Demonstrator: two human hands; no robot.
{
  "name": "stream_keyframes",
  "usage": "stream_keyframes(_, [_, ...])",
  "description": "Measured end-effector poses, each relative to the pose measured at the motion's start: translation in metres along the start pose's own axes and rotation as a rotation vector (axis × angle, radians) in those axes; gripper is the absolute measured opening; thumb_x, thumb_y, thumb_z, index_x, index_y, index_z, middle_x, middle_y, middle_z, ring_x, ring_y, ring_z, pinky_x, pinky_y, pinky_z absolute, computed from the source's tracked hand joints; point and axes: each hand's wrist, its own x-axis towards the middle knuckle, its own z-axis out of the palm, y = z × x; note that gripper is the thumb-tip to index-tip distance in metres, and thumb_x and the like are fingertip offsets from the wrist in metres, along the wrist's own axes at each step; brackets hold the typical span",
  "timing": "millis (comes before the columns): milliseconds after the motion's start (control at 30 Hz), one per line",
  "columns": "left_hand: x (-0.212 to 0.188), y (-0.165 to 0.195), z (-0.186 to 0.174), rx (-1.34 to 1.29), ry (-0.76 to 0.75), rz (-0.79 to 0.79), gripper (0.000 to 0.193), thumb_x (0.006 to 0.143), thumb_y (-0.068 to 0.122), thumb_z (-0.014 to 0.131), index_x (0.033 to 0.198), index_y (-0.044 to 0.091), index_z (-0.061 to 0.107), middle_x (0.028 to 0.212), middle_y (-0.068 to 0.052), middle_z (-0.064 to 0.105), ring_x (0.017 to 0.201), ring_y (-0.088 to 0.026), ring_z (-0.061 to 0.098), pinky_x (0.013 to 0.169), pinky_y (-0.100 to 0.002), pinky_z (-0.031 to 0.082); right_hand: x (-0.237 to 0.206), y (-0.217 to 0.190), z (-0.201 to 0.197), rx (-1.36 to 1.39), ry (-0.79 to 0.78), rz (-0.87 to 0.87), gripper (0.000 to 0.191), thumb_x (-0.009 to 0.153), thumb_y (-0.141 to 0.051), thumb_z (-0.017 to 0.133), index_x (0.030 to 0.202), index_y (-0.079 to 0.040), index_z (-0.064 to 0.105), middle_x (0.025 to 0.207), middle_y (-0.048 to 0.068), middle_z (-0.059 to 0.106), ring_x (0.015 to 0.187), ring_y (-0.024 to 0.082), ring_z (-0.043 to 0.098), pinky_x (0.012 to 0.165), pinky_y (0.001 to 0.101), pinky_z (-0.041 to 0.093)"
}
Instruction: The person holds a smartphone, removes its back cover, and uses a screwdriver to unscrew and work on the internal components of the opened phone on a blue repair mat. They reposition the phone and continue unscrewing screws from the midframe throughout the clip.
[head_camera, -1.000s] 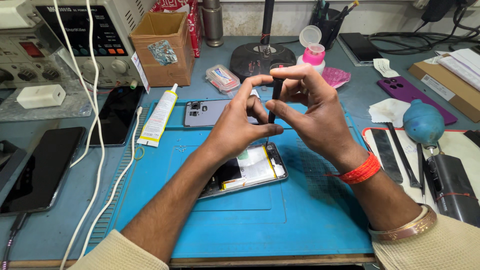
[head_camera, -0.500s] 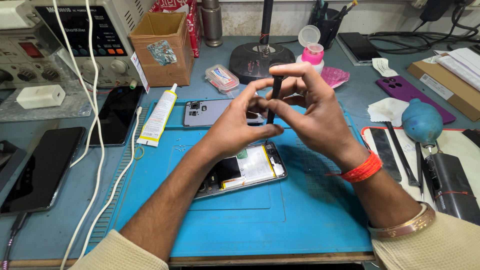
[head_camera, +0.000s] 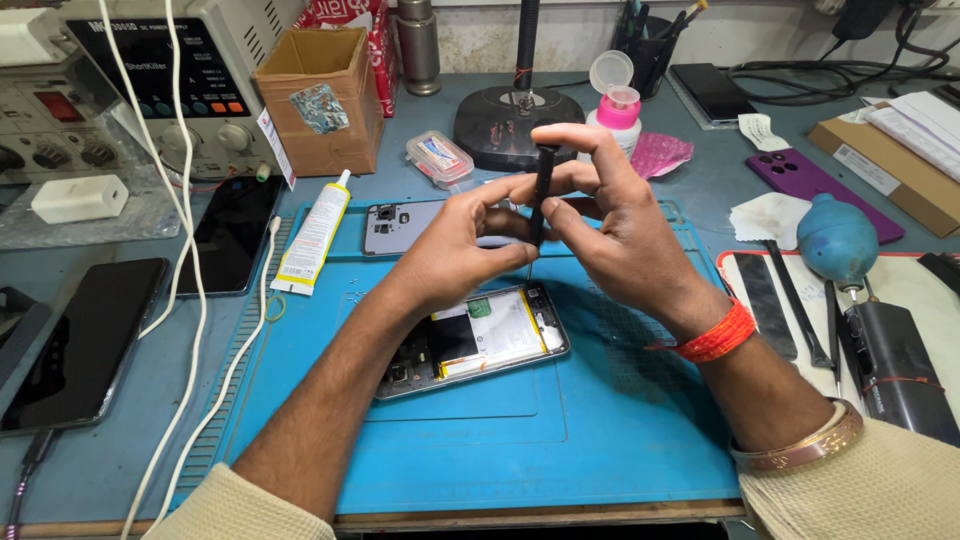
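My right hand (head_camera: 615, 225) holds a thin black screwdriver (head_camera: 541, 195) upright, index finger resting on its top. My left hand (head_camera: 460, 240) pinches near the screwdriver's tip with thumb and fingertips. Both hands hover just above the far end of an opened phone (head_camera: 480, 338), which lies back-off on a blue work mat (head_camera: 560, 440) with its battery and boards exposed. A grey phone back part (head_camera: 395, 226) lies on the mat behind my left hand.
A white glue tube (head_camera: 315, 232), two dark phones (head_camera: 85, 340) and white cables lie on the left. A cardboard box (head_camera: 320, 100) and power supply stand at the back. A blue air blower (head_camera: 838, 242) and black tools rest on a tray on the right.
Both hands with the screwdriver stay almost in place above the phone; my right index finger has straightened over the screwdriver's top.
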Motion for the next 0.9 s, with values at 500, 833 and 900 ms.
stream_keyframes(500, [-0.002, -0.002, 0.006, 0.106, 0.041, -0.015, 0.069, 0.08, 0.002, 0.083, 0.141, 0.008, 0.053, 0.09, -0.002, 0.068, 0.09, -0.01, 0.068, 0.087, -0.029, 0.057, 0.002, -0.001, 0.003, -0.255, -0.012, -0.145, 0.065, 0.096, -0.002, 0.074, 0.152, -0.013, 0.042, 0.101, 0.003, 0.065, 0.096, 0.013, 0.071, 0.086, 0.0301, 0.064])
stream_keyframes(833, [-0.006, 0.0, -0.003, 0.445, -0.016, -0.16, 0.043, 0.074, 0.009, 0.084, 0.114, 0.004, 0.07, 0.085, -0.002, 0.07, 0.078, -0.011, 0.067, 0.071, -0.029, 0.055, 0.0, 0.0, 0.001, -0.243, 0.006, -0.134, 0.063, 0.097, 0.0, 0.07, 0.152, -0.014, 0.042, 0.103, 0.003, 0.071, 0.096, 0.012, 0.074, 0.087, 0.0293, 0.066])
stream_keyframes(900, [-0.006, 0.003, -0.005, 0.568, -0.034, -0.2, 0.037, 0.073, 0.014, 0.084, 0.109, 0.005, 0.075, 0.08, -0.005, 0.071, 0.074, -0.014, 0.068, 0.069, -0.031, 0.054, 0.001, -0.001, 0.001, -0.251, 0.015, -0.126, 0.064, 0.096, 0.001, 0.069, 0.152, -0.014, 0.043, 0.104, 0.004, 0.072, 0.096, 0.012, 0.074, 0.087, 0.0296, 0.066])
